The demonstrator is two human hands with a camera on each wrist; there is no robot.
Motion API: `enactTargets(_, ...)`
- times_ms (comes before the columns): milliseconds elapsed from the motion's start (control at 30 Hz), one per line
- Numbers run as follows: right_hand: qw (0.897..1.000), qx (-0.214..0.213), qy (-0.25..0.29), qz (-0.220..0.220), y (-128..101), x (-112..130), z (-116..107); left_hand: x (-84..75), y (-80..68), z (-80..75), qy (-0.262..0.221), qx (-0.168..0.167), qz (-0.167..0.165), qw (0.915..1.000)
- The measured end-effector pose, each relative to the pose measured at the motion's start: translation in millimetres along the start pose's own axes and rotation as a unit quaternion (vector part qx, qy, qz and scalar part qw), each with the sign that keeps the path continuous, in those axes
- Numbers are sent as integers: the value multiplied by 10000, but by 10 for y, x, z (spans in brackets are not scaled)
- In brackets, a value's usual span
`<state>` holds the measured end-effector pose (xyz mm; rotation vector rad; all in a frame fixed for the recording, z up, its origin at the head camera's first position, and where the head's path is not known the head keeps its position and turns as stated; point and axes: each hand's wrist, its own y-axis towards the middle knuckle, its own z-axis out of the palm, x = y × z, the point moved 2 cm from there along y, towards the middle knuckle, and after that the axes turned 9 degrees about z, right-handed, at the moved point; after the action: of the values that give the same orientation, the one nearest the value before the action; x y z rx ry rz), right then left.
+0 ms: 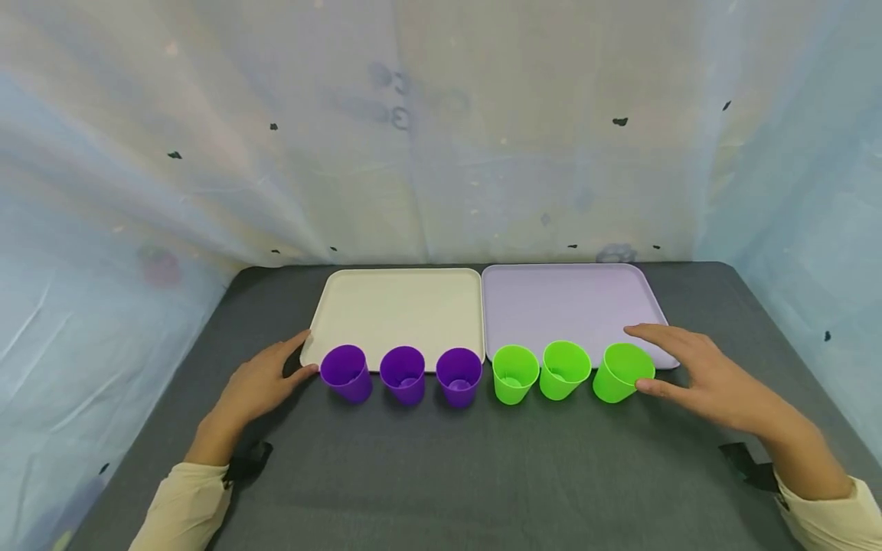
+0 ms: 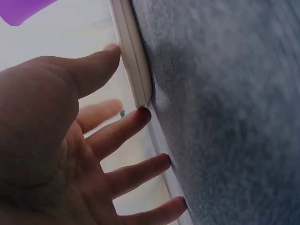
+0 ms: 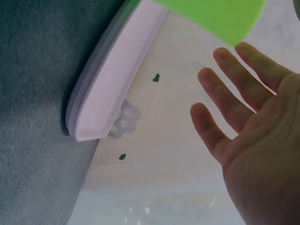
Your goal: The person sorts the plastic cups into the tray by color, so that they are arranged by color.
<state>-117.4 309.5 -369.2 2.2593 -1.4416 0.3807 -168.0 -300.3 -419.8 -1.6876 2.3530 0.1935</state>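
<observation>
Cups [image 1: 403, 376] stand in a row on the dark table [image 1: 441, 482], purple toward nine o'clock, green toward three, with the cream tray [image 1: 406, 310] and light purple tray [image 1: 561, 302] at twelve. The left hand [image 1: 255, 386] is spread at nine, by the cream tray's edge. The right hand [image 1: 717, 383] is wide at three, beside the end green cup [image 1: 619, 375]. I think one quick bump from that hand could tip the cup over

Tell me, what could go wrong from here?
The right fingers are close to the rightmost green cup, so a clumsy move might tip it. The green cups stand in a close row, so one knocked sideways could hit its neighbour. The purple cups stand right by the cream tray, so bumping it may jostle them.
</observation>
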Motion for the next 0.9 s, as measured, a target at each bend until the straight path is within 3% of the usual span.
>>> enactTargets(300, 9987, 142, -284, 402, -43, 19, 90, 12, 22, 15, 80, 24, -266, 9996)
enactTargets(700, 9967, 224, -692, 373, 18, 34, 64, -8, 26, 8, -3, 287, -452, 9986)
enactTargets(900, 9966, 207, -637, 484, 57, 55, -9, 8, 25, 0, 0, 529, -630, 9966)
